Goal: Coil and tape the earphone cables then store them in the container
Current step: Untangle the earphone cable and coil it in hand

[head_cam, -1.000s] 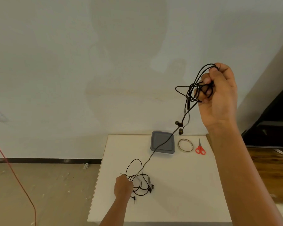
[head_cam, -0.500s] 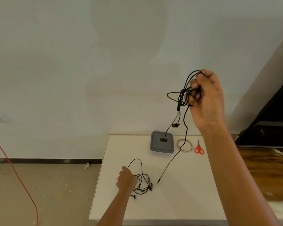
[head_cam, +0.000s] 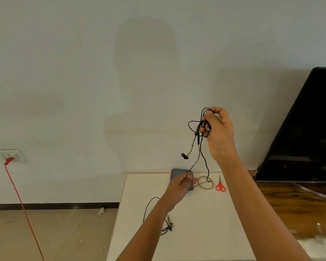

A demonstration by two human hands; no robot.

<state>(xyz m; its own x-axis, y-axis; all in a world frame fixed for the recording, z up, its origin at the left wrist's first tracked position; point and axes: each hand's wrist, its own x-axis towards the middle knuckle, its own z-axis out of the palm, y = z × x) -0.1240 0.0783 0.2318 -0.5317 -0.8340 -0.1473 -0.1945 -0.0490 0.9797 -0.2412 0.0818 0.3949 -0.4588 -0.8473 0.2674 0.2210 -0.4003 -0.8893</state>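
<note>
A: Why is the right grip (head_cam: 219, 132) held so far above the container (head_cam: 176, 173)?

B: Likely so the earphone cable (head_cam: 198, 140) hangs free and its kinks drop out before coiling. The fingers are curled round a loose bundle of loops. One earbud (head_cam: 184, 155) dangles above the container, and the tail falls onto the tape ring (head_cam: 205, 182) just right of it.

A: And the left grip (head_cam: 180, 186)?

B: It is over the container's near edge, reaching at the hanging strands. It is blurred, so I cannot tell whether it pinches a strand or lies spread beside one. I'd guess it wants the loose end, to start winding.

A: What else is there?

B: A second earphone cable (head_cam: 169, 226) lies tangled on the desk (head_cam: 205, 232), nearer the person than the container. Red scissors (head_cam: 220, 186) sit right of the container, beyond the tape ring, handy for binding. I judge nothing is coiled, taped or stored yet.

A: Any writing?

B: None I can read.
</note>
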